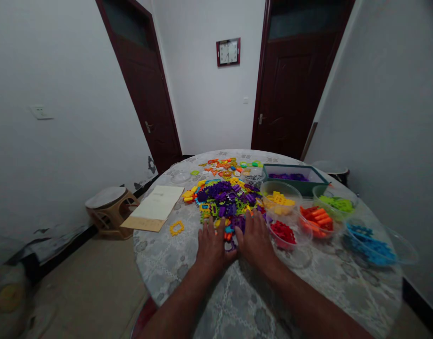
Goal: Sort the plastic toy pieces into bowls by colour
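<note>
Both hands rest at the near edge of a heap of plastic building pieces, mostly purple, with yellow, green, blue and orange ones mixed in. My left hand lies with its fingers spread, the tips touching the nearest pieces. Beside it, my right hand is spread in the same way, palm down, its fingers reaching against the purple pieces. A few small pieces show in the gap between the two hands. Left of the heap lies a single yellow frame-shaped piece.
Clear bowls on the right hold yellow pieces, red pieces, orange pieces, green pieces and blue pieces. Behind them stands a dark green box with purple pieces. An open notebook lies at the table's left edge.
</note>
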A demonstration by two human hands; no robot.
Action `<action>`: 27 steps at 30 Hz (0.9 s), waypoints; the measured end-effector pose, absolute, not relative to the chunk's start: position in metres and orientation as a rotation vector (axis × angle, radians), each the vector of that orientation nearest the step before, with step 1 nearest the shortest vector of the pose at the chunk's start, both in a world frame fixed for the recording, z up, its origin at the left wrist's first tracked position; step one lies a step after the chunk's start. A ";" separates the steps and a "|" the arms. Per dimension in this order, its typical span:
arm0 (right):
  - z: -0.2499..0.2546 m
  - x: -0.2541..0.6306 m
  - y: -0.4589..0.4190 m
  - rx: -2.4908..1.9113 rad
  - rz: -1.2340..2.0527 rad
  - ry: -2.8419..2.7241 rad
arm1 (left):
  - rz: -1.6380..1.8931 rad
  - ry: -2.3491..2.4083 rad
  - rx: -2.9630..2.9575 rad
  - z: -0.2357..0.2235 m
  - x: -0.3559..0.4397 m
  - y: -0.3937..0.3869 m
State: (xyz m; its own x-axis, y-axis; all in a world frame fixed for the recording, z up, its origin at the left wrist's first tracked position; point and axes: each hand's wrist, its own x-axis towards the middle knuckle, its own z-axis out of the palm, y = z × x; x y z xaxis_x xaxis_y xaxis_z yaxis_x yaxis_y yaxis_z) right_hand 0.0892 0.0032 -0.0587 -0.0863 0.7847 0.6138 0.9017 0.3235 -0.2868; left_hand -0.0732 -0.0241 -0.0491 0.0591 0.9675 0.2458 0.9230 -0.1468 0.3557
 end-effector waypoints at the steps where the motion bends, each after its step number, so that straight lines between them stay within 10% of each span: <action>1: -0.060 0.086 0.009 -1.530 -0.229 -1.855 | 0.676 1.982 2.228 -0.052 -0.076 -0.018; 27: -0.085 0.078 0.040 -1.746 -0.118 -1.727 | 1.381 1.894 1.954 -0.081 -0.083 0.047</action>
State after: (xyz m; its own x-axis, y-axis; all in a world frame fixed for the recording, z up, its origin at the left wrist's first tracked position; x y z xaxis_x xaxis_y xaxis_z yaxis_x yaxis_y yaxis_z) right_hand 0.0778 0.0403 -0.0848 0.1196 0.8556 0.5037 0.9162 0.1003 -0.3880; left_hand -0.0830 0.0465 -0.0815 -0.1776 0.8341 0.5223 0.7524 -0.2270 0.6183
